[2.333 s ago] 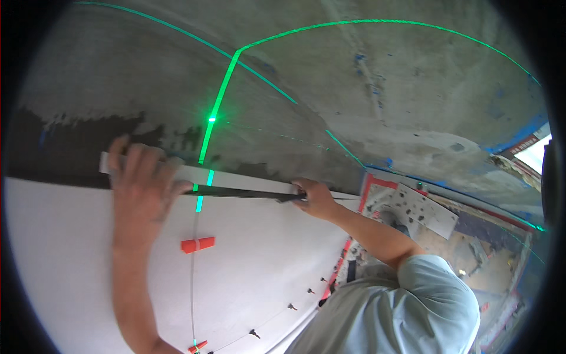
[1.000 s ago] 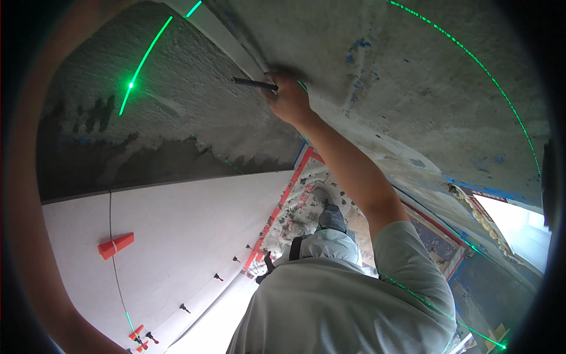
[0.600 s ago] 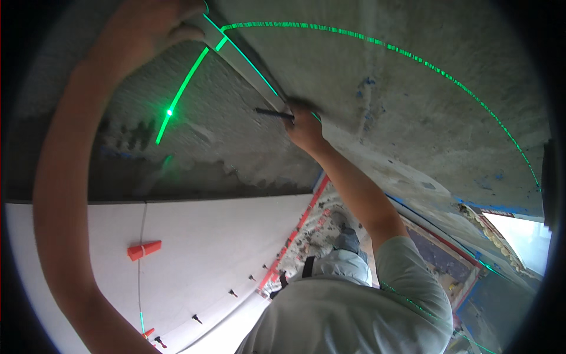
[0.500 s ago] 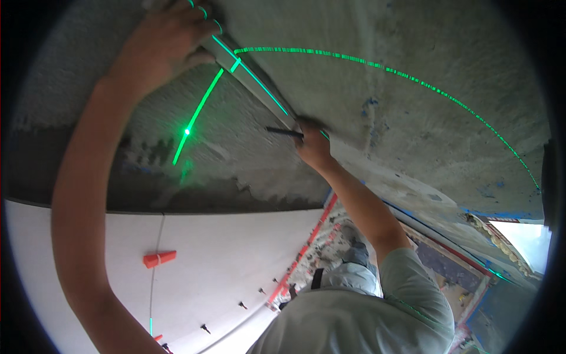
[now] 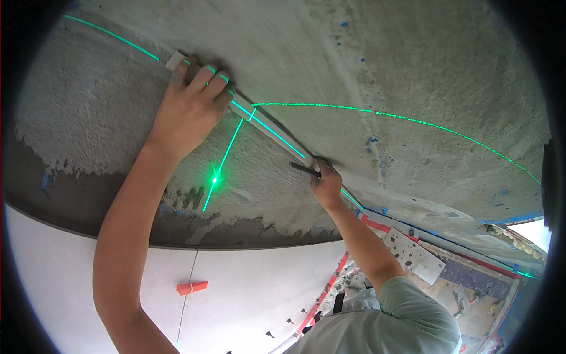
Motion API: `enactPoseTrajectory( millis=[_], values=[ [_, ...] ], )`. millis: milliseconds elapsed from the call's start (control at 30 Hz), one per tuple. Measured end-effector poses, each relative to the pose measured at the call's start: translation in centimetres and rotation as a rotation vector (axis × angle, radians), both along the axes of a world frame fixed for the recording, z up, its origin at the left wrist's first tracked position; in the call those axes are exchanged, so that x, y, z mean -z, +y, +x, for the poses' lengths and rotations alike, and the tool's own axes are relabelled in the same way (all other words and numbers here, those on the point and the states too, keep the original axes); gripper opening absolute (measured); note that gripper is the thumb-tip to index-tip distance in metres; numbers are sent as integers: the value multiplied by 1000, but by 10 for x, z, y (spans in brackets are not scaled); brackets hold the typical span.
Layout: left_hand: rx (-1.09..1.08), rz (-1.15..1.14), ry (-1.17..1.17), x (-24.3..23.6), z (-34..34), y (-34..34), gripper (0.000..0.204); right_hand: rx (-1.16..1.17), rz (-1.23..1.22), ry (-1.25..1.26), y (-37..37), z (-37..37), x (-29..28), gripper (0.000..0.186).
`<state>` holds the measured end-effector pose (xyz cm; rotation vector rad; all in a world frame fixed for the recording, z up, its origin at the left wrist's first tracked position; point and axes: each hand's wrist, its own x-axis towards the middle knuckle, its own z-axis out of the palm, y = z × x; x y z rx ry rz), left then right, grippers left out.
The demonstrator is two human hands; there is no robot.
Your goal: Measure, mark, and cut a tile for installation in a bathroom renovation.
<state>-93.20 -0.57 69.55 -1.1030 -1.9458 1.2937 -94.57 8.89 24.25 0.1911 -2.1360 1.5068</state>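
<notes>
A long, pale grey straight bar (image 5: 271, 131) lies slantwise against the rough grey wall surface, a bright green laser line running along its face. Near its upper left end my left hand (image 5: 197, 100) is closed over it, fingers hooked across the far edge and knuckles lit green. My right hand (image 5: 327, 184) grips the lower right end. A short dark stick (image 5: 305, 169), pencil-like, juts leftward from between the right fingers. Crossing the bar is a second green line, which drops to a bright laser dot (image 5: 214, 180) on the wall.
Below the rough surface are large white panels (image 5: 247, 277) with an orange-red wedge (image 5: 192, 287) and several small dark clips at their joints. Toward the lower right lie a speckled white board (image 5: 414, 255), red strips and cluttered floor. A bright opening (image 5: 530, 235) shows at far right.
The view has shifted, so hands, bar and laser dot appear lower and farther right. The bar's upper left end and the speckled board have come into sight. Both hands keep their grip.
</notes>
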Motion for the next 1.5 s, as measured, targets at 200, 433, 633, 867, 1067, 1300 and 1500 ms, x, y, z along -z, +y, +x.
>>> enactPoseTrajectory(
  millis=[200, 433, 633, 867, 1067, 1300, 1500],
  values=[
    [-66, 16, -7, 4, 0, -2, 29, -2, -16, -17, 0, 2, -9, 53],
    [-95, 93, -75, 2, 0, 5, 25, 36, -44, -67, -3, 4, -9, 54],
    [-127, 140, -70, 7, 5, 14, 38, 3, -52, -27, 4, 7, -4, 59],
    [-101, 180, -94, 11, -2, 9, 41, -30, -84, -44, 7, 9, -5, 61],
    [-118, 183, -120, 9, 0, 10, 44, -197, -462, -15, 21, 34, -39, 32],
    [-101, 166, -59, 14, -1, 9, 44, -555, -1032, -14, 36, 28, -154, 32],
    [-100, 191, -91, 16, -3, 10, 43, -515, -1136, -40, 4, 12, -196, 22]
  ],
)
